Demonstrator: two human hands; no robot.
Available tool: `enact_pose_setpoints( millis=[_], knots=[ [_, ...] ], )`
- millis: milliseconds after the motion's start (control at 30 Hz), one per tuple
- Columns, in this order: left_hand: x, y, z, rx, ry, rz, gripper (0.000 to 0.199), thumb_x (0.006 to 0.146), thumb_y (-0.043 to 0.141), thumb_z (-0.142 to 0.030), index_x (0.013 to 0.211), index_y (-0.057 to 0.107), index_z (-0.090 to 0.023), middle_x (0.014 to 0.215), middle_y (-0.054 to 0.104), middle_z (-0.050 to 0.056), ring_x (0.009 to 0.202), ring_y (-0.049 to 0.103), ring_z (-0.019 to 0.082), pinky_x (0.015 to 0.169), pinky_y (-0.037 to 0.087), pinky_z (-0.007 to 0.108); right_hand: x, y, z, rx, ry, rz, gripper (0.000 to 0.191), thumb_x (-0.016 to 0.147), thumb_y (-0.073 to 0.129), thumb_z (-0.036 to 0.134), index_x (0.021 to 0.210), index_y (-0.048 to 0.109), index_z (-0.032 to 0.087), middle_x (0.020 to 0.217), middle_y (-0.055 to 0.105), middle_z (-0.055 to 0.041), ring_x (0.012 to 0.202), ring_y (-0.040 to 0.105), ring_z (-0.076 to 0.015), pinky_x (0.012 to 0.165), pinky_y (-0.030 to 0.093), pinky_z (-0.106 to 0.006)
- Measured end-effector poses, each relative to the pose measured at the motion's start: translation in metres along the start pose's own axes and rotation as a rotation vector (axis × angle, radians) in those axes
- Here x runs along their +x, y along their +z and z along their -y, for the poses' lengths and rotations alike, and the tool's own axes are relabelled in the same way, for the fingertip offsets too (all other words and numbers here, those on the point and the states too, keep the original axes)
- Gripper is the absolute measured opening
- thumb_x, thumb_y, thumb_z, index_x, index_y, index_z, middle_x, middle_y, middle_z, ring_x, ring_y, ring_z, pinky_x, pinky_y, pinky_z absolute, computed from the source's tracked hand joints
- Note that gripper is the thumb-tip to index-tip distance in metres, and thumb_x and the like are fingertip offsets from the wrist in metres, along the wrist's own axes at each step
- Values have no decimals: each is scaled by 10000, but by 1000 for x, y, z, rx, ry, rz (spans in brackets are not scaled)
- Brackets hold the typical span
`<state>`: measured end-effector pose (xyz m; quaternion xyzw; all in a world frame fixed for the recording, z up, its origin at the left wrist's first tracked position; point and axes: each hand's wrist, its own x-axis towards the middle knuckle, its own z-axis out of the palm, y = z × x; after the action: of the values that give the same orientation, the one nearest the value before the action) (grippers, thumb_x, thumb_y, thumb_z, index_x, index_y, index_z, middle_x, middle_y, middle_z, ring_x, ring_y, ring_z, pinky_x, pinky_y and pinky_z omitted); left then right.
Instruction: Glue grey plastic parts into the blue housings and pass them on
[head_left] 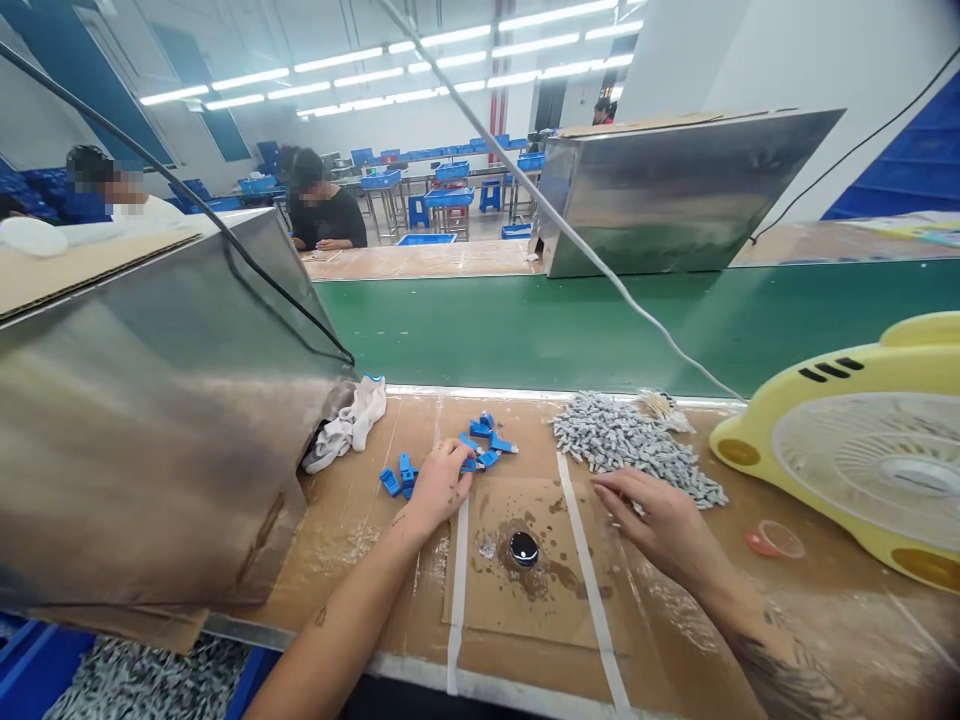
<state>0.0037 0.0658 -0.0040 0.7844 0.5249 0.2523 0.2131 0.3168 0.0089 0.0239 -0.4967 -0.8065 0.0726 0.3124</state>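
Note:
My left hand (pixel 444 482) reaches into the blue plastic pieces (pixel 501 443), its fingers bent over one of them; whether it grips that piece is hard to see. Other blue pieces (pixel 390 482) lie to its left. My right hand (pixel 651 512) is at the near edge of a heap of small grey parts (pixel 619 435), thumb and fingers apart, with nothing visible between them. Between the hands, a small round dish of dark liquid (pixel 523 549) sits on a stained cardboard sheet (pixel 540 615) held by white tape strips.
A yellow fan (pixel 825 420) stands at the right, near a small red-rimmed clear lid (pixel 776 540). Metal boxes (pixel 150 420) flank the left and back. A white cloth (pixel 352 425) lies left. Beyond runs a green belt (pixel 480 325); people sit behind.

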Motion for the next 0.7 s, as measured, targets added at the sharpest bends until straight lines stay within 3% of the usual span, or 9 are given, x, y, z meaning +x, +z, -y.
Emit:
enact_pose_setpoints(
  millis=[167, 300, 467, 567, 700],
  knots=[
    [5, -1, -8, 242, 11, -39, 398, 874, 581, -173, 1271, 602, -169, 1323, 502, 162, 1231, 471, 322, 1052, 423, 457, -27, 4, -19, -68, 19, 49, 208, 991, 504, 259, 1004, 699, 190, 927, 717, -72, 854, 675, -222, 752, 541, -355],
    [-20, -36, -5, 454, 16, -8, 354, 900, 561, -214, 1247, 625, -203, 1336, 515, 148, 1223, 464, 337, 1050, 418, 481, -37, 1, -27, -207, 132, 132, 243, 968, 487, 206, 1082, 700, 180, 993, 721, -92, 919, 676, -239, 789, 532, -361],
    [-35, -79, 24, 657, -56, 271, 357, 854, 579, -177, 1202, 657, -198, 1254, 557, 169, 1108, 561, 337, 970, 458, 471, -24, -13, -26, -311, 239, 267, 256, 971, 479, 208, 930, 731, 192, 892, 730, -71, 889, 669, -217, 786, 497, -310],
    [-29, -80, 37, 569, -5, 369, 291, 887, 522, -140, 1140, 657, -188, 1240, 547, 147, 1084, 604, 272, 967, 473, 391, -6, -7, -18, -366, 261, 325, 216, 942, 527, 231, 846, 714, 184, 835, 725, -81, 841, 669, -238, 718, 471, -307],
    [-20, -71, 44, 455, 36, 333, 163, 890, 534, -167, 974, 674, -162, 1277, 516, 166, 1096, 610, 286, 977, 476, 405, 13, 16, -10, -416, 312, 374, 155, 886, 565, 162, 820, 700, 125, 840, 731, -156, 798, 683, -257, 684, 447, -306]
  ],
)
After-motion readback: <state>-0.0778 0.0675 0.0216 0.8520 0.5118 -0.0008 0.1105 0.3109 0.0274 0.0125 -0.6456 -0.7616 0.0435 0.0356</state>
